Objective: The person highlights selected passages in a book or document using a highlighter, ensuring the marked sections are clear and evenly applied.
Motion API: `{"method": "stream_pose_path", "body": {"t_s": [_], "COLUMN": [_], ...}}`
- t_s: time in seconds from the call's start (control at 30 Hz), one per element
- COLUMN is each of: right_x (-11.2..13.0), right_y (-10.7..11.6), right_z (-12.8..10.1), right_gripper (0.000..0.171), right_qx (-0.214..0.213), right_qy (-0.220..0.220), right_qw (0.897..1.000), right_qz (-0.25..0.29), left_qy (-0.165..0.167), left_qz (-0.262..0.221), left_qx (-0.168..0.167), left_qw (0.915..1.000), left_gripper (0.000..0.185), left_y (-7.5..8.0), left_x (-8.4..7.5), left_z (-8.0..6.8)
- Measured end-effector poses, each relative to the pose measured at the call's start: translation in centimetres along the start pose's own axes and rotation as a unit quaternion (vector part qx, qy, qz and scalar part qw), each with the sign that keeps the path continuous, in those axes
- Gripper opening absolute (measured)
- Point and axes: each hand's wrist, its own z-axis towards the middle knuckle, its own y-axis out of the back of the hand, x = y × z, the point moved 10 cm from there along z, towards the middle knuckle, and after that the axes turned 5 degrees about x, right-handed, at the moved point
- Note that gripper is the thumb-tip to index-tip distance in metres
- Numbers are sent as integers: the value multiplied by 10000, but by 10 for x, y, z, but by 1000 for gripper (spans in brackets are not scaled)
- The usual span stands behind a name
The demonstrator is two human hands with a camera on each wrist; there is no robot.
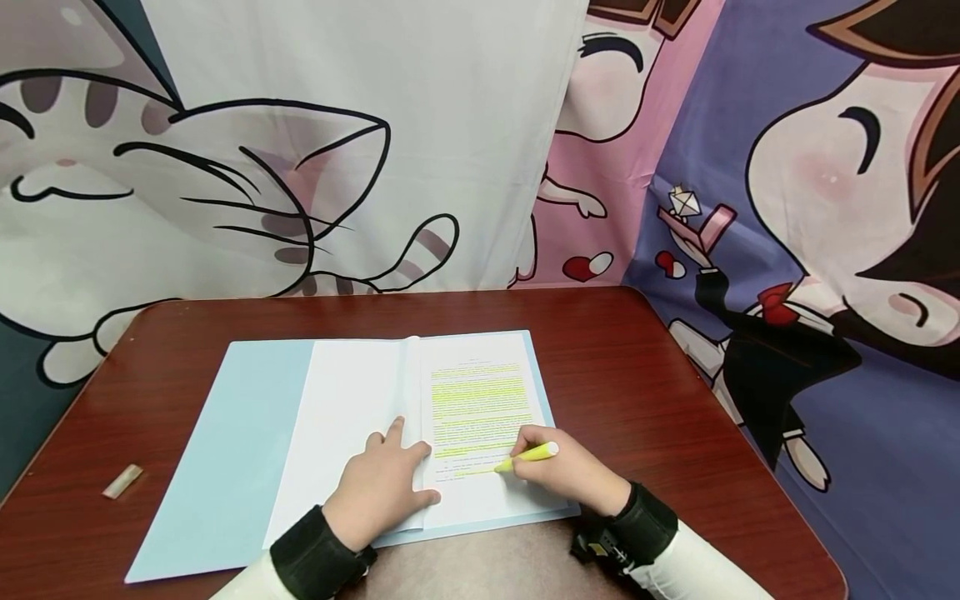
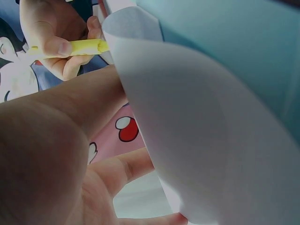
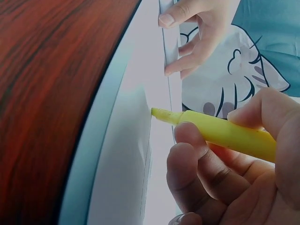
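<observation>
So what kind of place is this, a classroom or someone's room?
Probably a small makeshift study corner: a reddish wooden table, cartoon cat curtains hung close behind it, and an open blue folder of printed pages being marked with a yellow highlighter.

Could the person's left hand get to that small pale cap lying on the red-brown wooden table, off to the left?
Probably yes: the left hand lies flat on the open pages, holding nothing, and only bare table and light blue folder cover separate it from the small pale cap.

A yellow highlighter [image 1: 534,455] is lying slanted in the right hand's [image 1: 564,468] pinch, its tip touching the printed page [image 1: 480,417] just beyond the fingertips.
</observation>
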Motion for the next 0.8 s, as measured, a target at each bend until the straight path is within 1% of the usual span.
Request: {"method": "stream_pose_path", "body": {"t_s": [0.3,0.6,0.8], "right_x": [-6,-10,-13], "right_y": [3,8,14], "right_z": [-3,-6,-9], "right_gripper": [10,3,7], "right_qx": [2,12,-101], "right_qy": [-42,-91,-99], "right_qw": [9998,9999,9999], "right_qz": [184,135,-14], "left_qy": [-38,-31,-49], "left_qz": [14,-12,36], "left_qx": [-39,-20,-35], "left_qw": [10000,10000,10000], "left_gripper": [63,64,64], "left_y": [0,-1,0], "left_x": [-1,-1,-1], "left_z": [0,-1,0]}}
